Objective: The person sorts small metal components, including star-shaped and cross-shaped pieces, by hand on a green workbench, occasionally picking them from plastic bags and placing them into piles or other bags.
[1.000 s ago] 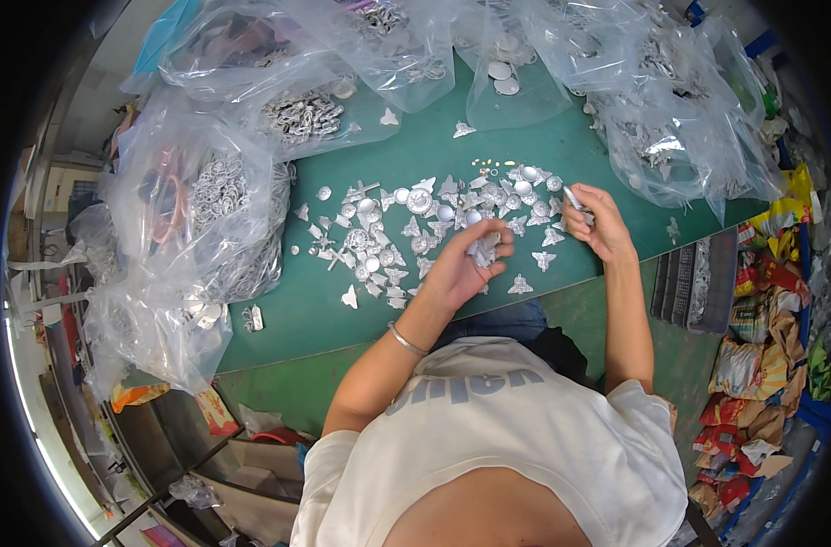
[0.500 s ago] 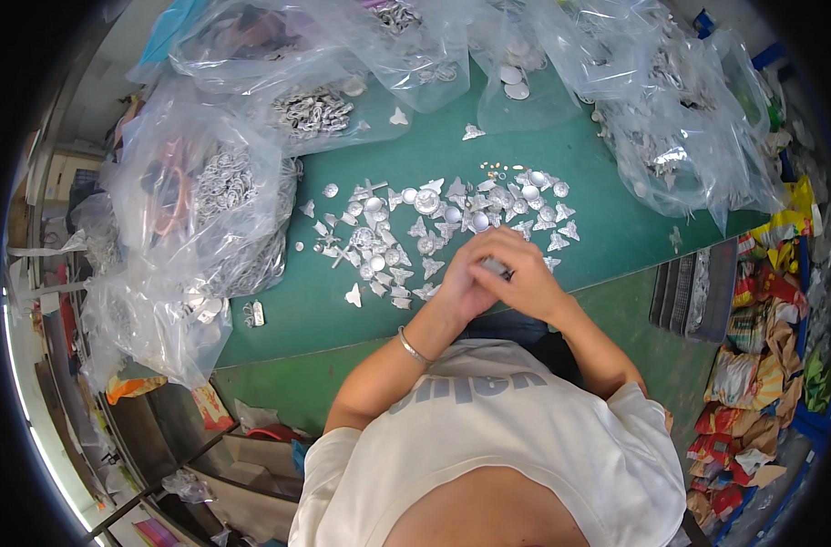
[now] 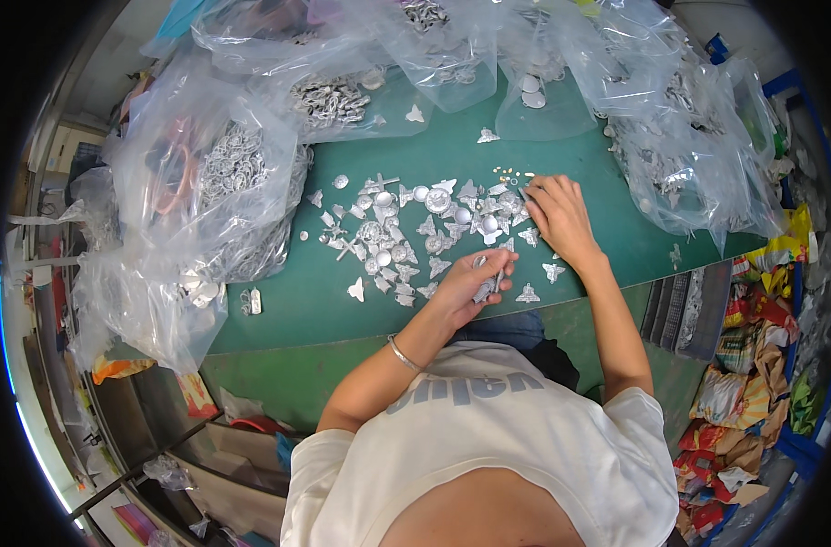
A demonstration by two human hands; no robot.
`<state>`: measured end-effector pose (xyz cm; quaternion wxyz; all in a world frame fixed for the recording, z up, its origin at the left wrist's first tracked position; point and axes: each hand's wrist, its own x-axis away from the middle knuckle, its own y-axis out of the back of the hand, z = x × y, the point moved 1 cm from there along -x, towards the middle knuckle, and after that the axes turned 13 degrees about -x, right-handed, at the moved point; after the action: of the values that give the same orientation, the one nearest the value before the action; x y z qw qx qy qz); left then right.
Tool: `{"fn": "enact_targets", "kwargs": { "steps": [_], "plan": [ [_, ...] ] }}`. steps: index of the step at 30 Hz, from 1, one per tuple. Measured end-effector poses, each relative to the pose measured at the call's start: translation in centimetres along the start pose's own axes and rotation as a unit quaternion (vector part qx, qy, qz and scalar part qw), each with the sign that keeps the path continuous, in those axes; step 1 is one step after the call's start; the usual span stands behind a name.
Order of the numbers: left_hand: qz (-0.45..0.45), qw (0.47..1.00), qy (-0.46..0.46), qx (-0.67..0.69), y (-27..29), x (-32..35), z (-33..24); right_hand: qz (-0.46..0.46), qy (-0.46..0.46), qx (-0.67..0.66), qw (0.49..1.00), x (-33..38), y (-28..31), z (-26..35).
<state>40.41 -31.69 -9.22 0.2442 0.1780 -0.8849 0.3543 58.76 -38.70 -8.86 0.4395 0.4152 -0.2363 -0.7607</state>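
My left hand (image 3: 471,284) is curled, palm up, around several small silver metal pieces (image 3: 488,288) near the table's front edge. To its right, my right hand (image 3: 561,219) reaches to the right end of a loose spread of silver metal parts (image 3: 374,235). Its fingers bend down together at the parts, and what lies under the fingertips is hidden. Winged, round and cross-shaped pieces are mixed in the spread. Tiny gold-coloured bits (image 3: 507,173) lie just beyond the right fingertips.
Clear plastic bags of metal parts (image 3: 233,173) line the left and far sides of the green table (image 3: 343,319). Another bag (image 3: 680,155) stands at the right. Grey crates (image 3: 684,305) and colourful packages (image 3: 730,392) are beyond the right edge.
My hands were together over the near edge of the parts. The right hand has parted from the left and moved right and away; the left has turned up, showing the metal pieces.
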Motion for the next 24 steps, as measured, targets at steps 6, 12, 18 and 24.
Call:
{"fn": "enact_targets", "kwargs": {
  "steps": [6, 12, 18, 24],
  "plan": [
    [0.116, 0.967, 0.046, 0.222, 1.0, -0.5, 0.6, -0.092, -0.093, -0.015, 0.991, 0.5, -1.2, -1.8],
    [0.025, 0.992, 0.03, 0.119, -0.3, 0.0, 0.0, -0.069, -0.058, 0.024, 0.996, -0.1, -1.0, 0.3],
    [0.017, 0.992, 0.016, 0.121, 0.6, 0.6, 0.1, 0.022, -0.059, -0.006, 0.998, -0.1, -0.3, 1.2],
    [0.018, 0.993, 0.03, 0.11, 0.3, 1.0, 0.0, 0.026, -0.086, -0.057, 0.994, 0.1, 0.3, 0.1]
  ]
}}
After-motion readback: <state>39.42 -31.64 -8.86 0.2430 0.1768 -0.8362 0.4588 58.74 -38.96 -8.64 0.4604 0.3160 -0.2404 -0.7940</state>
